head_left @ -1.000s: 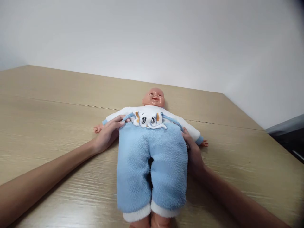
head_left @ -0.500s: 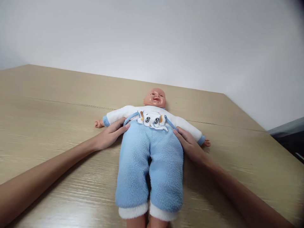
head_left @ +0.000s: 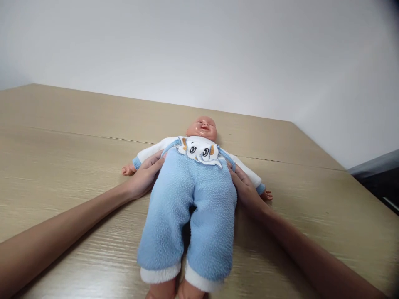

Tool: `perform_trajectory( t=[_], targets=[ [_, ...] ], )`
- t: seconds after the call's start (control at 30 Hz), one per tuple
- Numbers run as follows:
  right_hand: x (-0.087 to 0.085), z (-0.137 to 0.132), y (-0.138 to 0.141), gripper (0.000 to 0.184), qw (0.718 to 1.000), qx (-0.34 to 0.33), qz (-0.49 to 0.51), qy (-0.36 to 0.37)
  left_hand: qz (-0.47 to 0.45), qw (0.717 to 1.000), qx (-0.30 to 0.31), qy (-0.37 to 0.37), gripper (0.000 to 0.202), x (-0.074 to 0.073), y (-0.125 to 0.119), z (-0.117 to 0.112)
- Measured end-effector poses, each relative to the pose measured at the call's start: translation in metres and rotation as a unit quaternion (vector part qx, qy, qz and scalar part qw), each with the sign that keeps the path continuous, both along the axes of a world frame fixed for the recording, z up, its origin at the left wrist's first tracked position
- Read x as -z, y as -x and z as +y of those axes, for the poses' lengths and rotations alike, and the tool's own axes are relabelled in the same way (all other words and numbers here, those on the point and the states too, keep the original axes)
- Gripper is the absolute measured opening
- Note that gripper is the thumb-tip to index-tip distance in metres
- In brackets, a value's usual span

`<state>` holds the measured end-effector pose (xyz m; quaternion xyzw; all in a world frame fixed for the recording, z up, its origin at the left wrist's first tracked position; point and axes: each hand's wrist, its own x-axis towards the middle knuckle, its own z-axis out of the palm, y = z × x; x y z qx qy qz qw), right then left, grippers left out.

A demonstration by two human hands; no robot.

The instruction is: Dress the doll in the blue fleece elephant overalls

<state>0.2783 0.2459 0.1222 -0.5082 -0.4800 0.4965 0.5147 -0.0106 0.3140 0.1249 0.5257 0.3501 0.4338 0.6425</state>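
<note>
A baby doll (head_left: 190, 187) lies on its back, its head at the far end and its legs toward me. It wears fuzzy blue overalls with white cuffs and an elephant face on the bib, over a white top with blue cuffs. My left hand (head_left: 151, 170) is closed on the doll's side at the left, just below the blue strap. On the other side my right hand (head_left: 245, 182) grips the doll at the same height, near the right strap. Some fingers of both hands are hidden behind the doll. Its arms stretch out to either side.
The light wooden table (head_left: 77, 112) has a seam running across it beyond the doll. A pale wall (head_left: 199, 50) rises behind. Past the table's right edge is a dark object (head_left: 377, 182), which I cannot identify.
The doll's legs have swung to the left, and its middle looks slightly raised. Its arms have shifted a little left and down. My hands keep their places at its sides.
</note>
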Motion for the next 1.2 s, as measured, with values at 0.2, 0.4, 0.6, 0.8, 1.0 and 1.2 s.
perform_trajectory(
  t=[0.2,0.4,0.6,0.8,1.0,1.2],
  targets=[
    [-0.001,-0.002,-0.006,0.026,0.999,0.033,-0.007,-0.026,0.024,0.997,0.049,-0.046,0.038,0.0,0.017,0.015],
    [-0.022,0.013,-0.012,0.029,0.997,0.016,0.075,-0.001,0.073,0.988,-0.04,-0.132,0.045,0.0,0.012,0.014],
    [-0.053,0.052,-0.005,0.026,0.993,-0.03,-0.079,-0.079,0.117,0.958,-0.112,-0.236,0.034,0.004,0.009,0.013],
    [-0.095,0.086,0.051,0.01,0.853,-0.067,-0.402,-0.327,0.104,0.938,-0.161,-0.288,0.02,0.016,0.009,0.01],
    [-0.099,0.148,0.123,0.012,0.7,-0.336,-0.59,-0.222,0.148,0.887,-0.207,-0.386,0.01,0.015,0.01,0.006],
    [-0.077,0.175,0.14,0.01,0.674,-0.393,-0.546,-0.305,0.161,0.896,-0.201,-0.361,0.011,0.006,0.007,0.001]
  ],
)
